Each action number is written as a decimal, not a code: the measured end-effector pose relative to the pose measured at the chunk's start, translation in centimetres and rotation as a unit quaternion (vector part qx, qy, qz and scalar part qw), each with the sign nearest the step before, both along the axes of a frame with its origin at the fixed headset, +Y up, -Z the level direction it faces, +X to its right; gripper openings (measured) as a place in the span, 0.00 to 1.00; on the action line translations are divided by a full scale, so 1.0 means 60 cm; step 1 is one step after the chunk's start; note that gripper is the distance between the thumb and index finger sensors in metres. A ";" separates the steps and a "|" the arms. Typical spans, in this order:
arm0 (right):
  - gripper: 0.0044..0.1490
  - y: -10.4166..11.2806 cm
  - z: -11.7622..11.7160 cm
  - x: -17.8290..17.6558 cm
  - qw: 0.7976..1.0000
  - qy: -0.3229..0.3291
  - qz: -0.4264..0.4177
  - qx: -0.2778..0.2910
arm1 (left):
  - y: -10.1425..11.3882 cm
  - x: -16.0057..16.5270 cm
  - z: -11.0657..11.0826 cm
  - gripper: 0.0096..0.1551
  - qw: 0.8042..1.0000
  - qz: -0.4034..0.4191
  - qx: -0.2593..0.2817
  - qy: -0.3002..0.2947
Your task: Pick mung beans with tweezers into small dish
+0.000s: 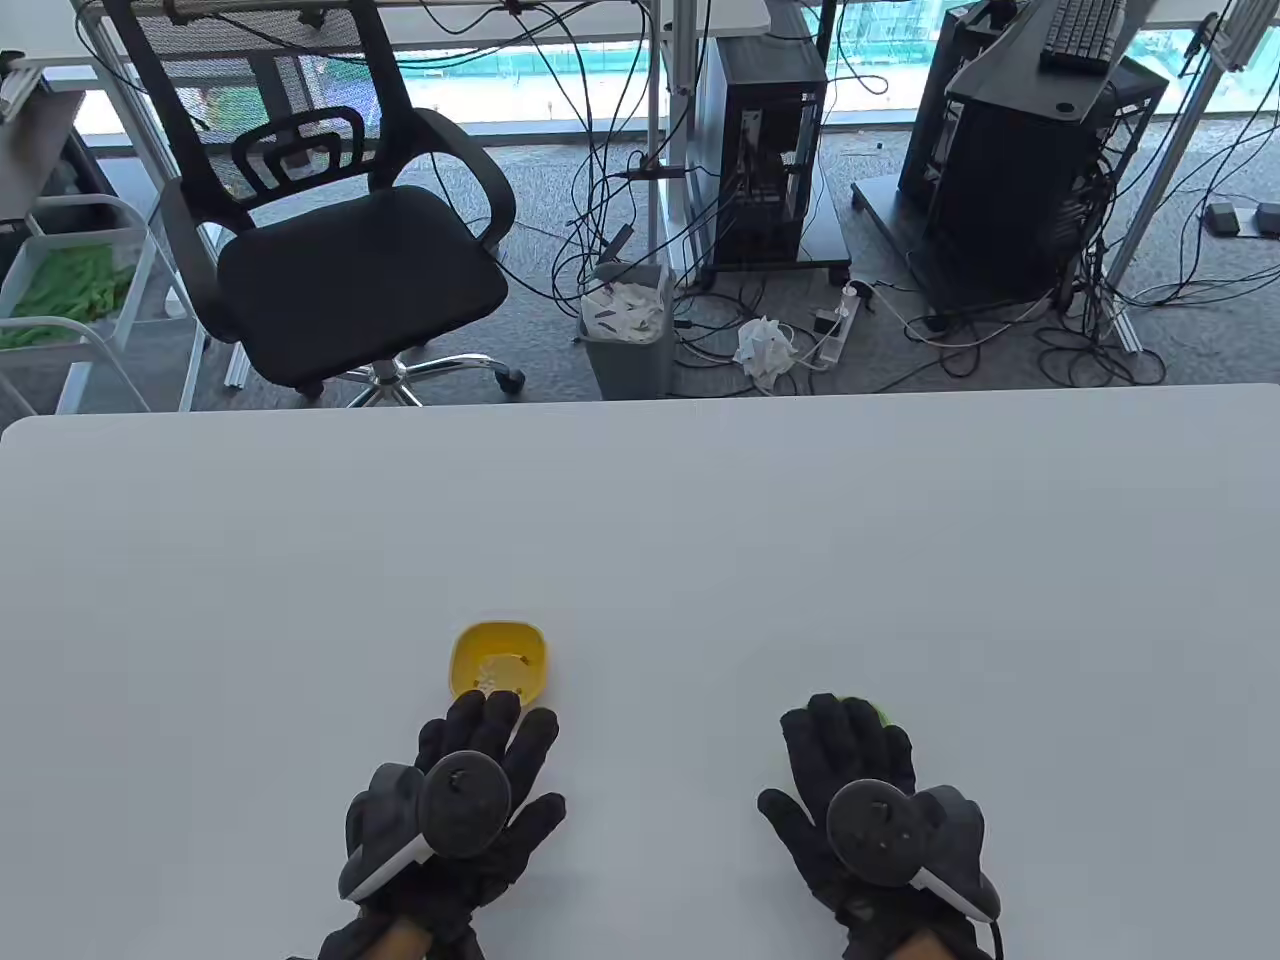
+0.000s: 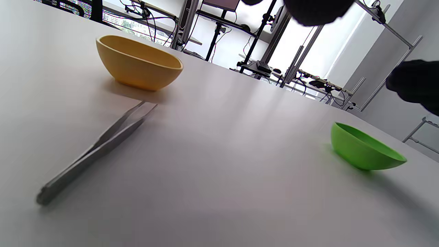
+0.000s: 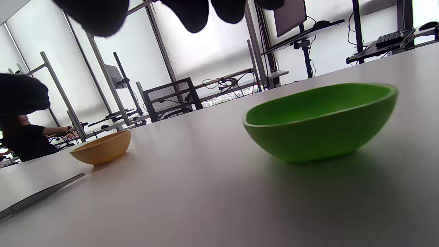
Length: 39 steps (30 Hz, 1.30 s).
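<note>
**Both hands spread above the bench, tweezers lying loose**

The left hand [image 1: 455, 800] is seen flat over the white bench [image 1: 700, 520] with its fingers [image 1: 490, 715] splayed wide — nothing is held in it. Its fingertips reach the near edge of the yellow dish [image 1: 499, 661], though contact cannot be confirmed from the table view. The right hand [image 1: 870, 800] is likewise spread open, palm down, and nothing is gripped by it; a sliver of green shows just beyond its fingertips.

In the left wrist view, the tweezers [image 2: 96, 151] are found lying on the bench under the left hand, their tips pointing toward the yellow dish and stopping just short of it. The green dish [image 2: 365, 149] stands well apart to the right, upright on the bench. In the right wrist view the green dish is seen close up, and its visible inner wall is bare.

Pale contents are visible inside the yellow dish from above — whether they are mung beans cannot be told at this size.

Beyond the far edge of the bench, an office chair [image 1: 350, 250] and computer towers [image 1: 770, 140] are seen on the floor among cables
</note>
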State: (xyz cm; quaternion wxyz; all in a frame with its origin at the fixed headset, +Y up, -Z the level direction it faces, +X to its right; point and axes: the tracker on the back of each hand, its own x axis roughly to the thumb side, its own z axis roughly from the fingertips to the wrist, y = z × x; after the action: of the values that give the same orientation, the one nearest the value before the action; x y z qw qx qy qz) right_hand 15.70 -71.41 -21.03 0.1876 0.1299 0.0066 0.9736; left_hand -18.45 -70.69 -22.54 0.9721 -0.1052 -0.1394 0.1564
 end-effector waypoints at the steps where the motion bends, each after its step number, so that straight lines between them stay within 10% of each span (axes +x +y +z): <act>1: 0.47 0.000 0.000 0.000 1.000 0.000 0.000 0.001 | 0.000 0.000 0.000 0.45 1.000 0.000 0.000 0.000; 20: 0.47 -0.005 0.002 -0.001 1.000 0.003 -0.004 -0.014 | 0.001 -0.006 -0.002 0.46 1.000 -0.005 -0.007 0.013; 30: 0.46 -0.003 0.004 0.001 0.999 0.000 -0.026 -0.023 | -0.038 -0.044 -0.037 0.40 0.972 -0.123 -0.089 0.180; 39: 0.46 -0.005 0.004 0.002 0.999 0.000 -0.035 -0.037 | -0.082 -0.009 -0.068 0.39 0.955 -0.209 -0.099 0.184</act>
State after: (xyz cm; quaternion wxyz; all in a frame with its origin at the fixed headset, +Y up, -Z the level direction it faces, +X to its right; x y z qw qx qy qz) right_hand 15.84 -71.74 -20.76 0.2266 0.1229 0.0376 0.9655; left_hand -19.01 -75.61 -26.62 0.9766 -0.1971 0.0835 -0.0200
